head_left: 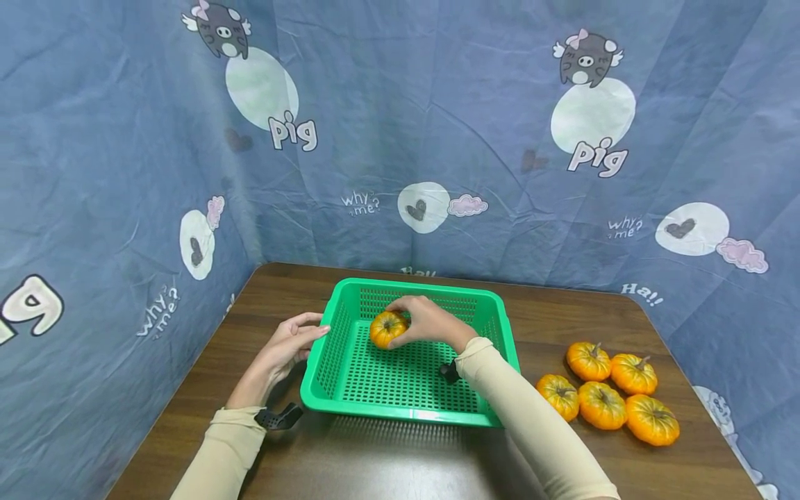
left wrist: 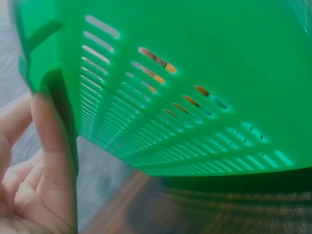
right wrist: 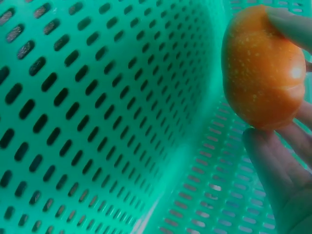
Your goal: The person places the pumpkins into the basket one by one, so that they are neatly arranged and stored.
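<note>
A small orange pumpkin (head_left: 387, 329) is inside the green plastic basket (head_left: 400, 414), near its left side. My right hand (head_left: 426, 321) holds this pumpkin between thumb and fingers. In the right wrist view, the pumpkin's smooth speckled side (right wrist: 261, 73) shows, with fingertips above and below it; whether it touches the basket floor I cannot tell. My left hand (head_left: 289, 347) grips the basket's left rim, its thumb over the edge and other fingers outside. The left wrist view shows that hand (left wrist: 46, 161) against the slotted outer wall (left wrist: 195, 29).
Several more orange pumpkins (head_left: 602, 405) lie grouped on the brown wooden table (head_left: 562, 312) to the right of the basket. A blue patterned cloth (head_left: 431, 104) hangs behind the table and along its sides. Black straps (head_left: 279, 417) are around my wrists.
</note>
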A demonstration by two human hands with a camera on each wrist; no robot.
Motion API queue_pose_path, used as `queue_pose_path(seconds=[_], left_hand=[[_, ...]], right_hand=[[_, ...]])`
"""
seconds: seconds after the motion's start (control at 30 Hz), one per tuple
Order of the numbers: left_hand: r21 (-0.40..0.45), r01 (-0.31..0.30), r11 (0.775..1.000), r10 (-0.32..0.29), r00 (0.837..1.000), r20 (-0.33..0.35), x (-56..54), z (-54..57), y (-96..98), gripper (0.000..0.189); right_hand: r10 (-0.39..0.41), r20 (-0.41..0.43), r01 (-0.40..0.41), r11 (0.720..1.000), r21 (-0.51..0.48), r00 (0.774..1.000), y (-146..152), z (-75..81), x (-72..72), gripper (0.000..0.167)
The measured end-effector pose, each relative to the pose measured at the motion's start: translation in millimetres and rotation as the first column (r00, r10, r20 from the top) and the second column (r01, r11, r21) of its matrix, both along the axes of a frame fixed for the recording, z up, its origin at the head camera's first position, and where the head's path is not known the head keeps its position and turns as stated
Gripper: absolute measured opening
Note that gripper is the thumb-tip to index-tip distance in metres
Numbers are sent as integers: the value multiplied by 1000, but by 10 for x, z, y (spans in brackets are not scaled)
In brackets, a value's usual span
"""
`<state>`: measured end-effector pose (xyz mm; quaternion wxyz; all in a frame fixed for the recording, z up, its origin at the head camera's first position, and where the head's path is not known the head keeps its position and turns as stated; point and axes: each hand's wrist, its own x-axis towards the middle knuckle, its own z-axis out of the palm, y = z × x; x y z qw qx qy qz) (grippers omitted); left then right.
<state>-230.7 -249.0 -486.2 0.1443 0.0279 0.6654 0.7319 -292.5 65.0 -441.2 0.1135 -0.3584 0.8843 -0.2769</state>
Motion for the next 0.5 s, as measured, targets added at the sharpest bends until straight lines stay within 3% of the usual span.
queue_pose_path(seconds=[0.5], left_hand=[[8,4,1000,-4,1000,3,-5,-17,-1,39]], right_hand=[[-26,23,24,995,97,999,-146,-72,-47,68]])
